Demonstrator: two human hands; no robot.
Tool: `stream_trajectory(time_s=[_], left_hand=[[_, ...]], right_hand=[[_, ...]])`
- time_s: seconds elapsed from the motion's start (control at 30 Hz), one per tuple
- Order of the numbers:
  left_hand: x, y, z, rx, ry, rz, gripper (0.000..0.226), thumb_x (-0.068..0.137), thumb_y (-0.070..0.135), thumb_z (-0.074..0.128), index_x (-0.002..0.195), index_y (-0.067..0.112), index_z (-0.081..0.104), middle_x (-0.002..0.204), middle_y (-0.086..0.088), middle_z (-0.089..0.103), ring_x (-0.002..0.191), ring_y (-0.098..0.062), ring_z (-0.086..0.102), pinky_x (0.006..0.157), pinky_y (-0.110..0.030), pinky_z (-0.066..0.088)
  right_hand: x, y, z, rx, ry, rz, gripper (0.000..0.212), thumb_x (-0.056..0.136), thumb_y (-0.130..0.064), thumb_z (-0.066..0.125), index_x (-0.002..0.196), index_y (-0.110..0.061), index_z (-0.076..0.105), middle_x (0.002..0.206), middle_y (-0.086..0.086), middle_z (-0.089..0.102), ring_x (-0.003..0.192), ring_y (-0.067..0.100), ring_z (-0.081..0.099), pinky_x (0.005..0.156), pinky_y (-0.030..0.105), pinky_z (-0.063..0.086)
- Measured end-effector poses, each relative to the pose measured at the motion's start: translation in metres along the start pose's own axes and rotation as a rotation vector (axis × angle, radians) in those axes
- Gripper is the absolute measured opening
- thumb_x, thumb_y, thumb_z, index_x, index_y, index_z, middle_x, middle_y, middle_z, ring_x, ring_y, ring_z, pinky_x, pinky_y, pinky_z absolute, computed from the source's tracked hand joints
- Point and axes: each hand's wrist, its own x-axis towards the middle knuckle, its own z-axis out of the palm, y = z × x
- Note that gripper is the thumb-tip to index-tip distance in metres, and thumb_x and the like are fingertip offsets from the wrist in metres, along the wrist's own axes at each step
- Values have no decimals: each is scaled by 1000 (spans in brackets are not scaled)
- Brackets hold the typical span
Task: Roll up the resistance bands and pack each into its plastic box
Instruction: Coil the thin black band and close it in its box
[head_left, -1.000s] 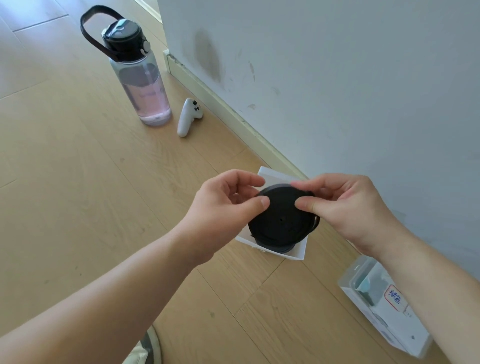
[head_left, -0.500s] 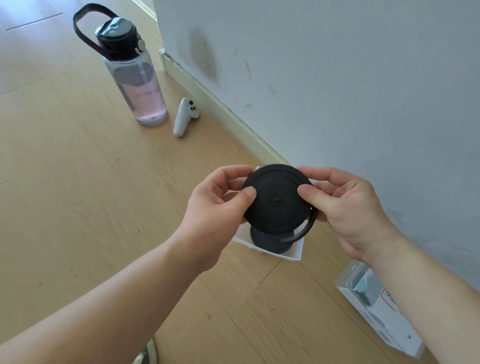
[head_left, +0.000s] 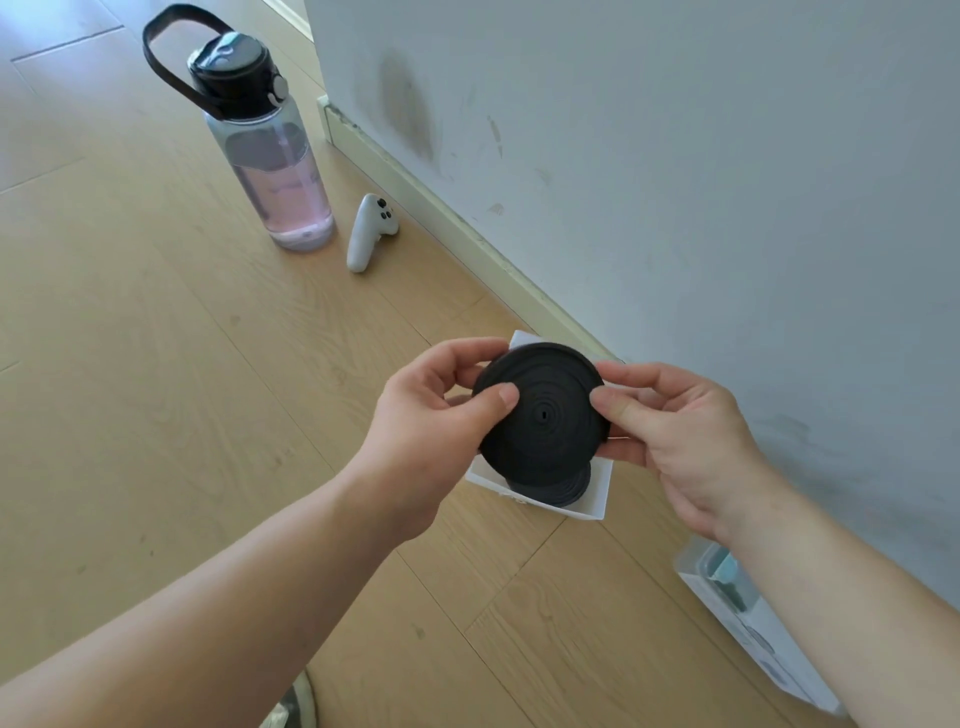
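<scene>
In the head view, a wooden floor (head_left: 156, 415) is running along a grey wall (head_left: 675, 156). The left grip (head_left: 431, 431) and right grip (head_left: 675, 441) are each pinching an opposite edge of a black rolled band (head_left: 543, 415), thumbs pressing its face. Directly beneath the grips an open white box (head_left: 597, 499) is sitting, something dark showing inside. Packing seems to be starting; next, the roll is needing lowering flat into the box without uncoiling.

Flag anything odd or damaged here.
The wall has a dark smudge and scuffs. A white controller lies on the floor beside the water bottle. The rolled band, held by the left hand and right hand, looks tidy.
</scene>
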Motion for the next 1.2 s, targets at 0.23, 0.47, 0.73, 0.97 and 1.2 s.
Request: stream_trajectory(time_s=[0.23, 0.47, 0.73, 0.97, 1.2], left_hand=[[3, -21, -3, 311, -58, -105, 27, 93, 20, 76, 117, 30, 68, 99, 5, 76, 93, -19, 77, 94, -44, 61], [10, -29, -6, 104, -124, -185, 23, 98, 3, 68, 112, 18, 78, 77, 6, 62, 80, -13, 73, 82, -31, 64], [18, -37, -2, 326, 5, -132, 28, 99, 11, 68, 112, 34, 75, 104, 15, 77, 96, -2, 72, 78, -14, 52], [30, -54, 2, 519, 2, -125, 32, 102, 9, 57, 128, 26, 67, 111, 16, 71, 98, 8, 63, 76, -8, 44], [32, -72, 0, 675, -56, -138, 38, 104, 20, 55, 142, 29, 56, 131, 20, 60, 101, 1, 63, 73, -17, 49]], right_hand=[[5, 6, 1, -367, 30, -115, 28, 93, -7, 73, 91, -33, 82, 94, -13, 81, 96, 7, 75, 92, 30, 59], [5, 29, 0, -78, 156, 54, 11, 84, -13, 84, 93, -16, 79, 90, 5, 81, 95, 28, 77, 88, 50, 63], [11, 37, 5, -137, 182, -21, 27, 86, -1, 80, 83, -28, 81, 91, -8, 82, 95, 14, 77, 93, 41, 61], [24, 65, 18, -211, 222, -41, 35, 88, -6, 78, 74, -39, 79, 87, -19, 79, 94, 7, 74, 93, 29, 56], [29, 88, 9, -178, 256, 109, 23, 90, -7, 76, 85, -29, 78, 96, -5, 78, 95, 17, 72, 90, 33, 57]])
